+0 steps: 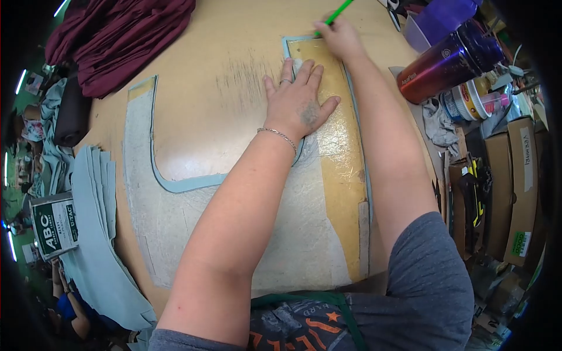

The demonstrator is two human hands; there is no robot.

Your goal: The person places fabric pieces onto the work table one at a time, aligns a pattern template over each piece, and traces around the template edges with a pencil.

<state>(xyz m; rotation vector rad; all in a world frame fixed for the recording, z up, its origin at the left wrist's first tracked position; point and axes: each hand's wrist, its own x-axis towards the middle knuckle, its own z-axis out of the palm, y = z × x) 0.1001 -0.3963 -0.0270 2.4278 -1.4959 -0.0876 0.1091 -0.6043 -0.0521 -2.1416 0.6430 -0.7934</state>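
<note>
Fingers of the left hand (pixel 297 108) spread wide, palm down on one U-shaped template (pixel 281 234); those of the right hand (pixel 342 40) closed around one green pencil (pixel 336 16), its tip at the template's far edge. Template lies on the table (pixel 205 35), nearest the person, over pale blue fabric (pixel 190 183) showing along its edge. Left: one box (pixel 54 227) marked "ABC", one stack of pale blue pieces (pixel 96 234), one maroon cloth heap (pixel 126 35). Right: one bottle (pixel 448 60), lettering apparently "AquaFlask"; one white tub (pixel 466 102); one carton (pixel 521 193), handwritten label not reliably legible.
</note>
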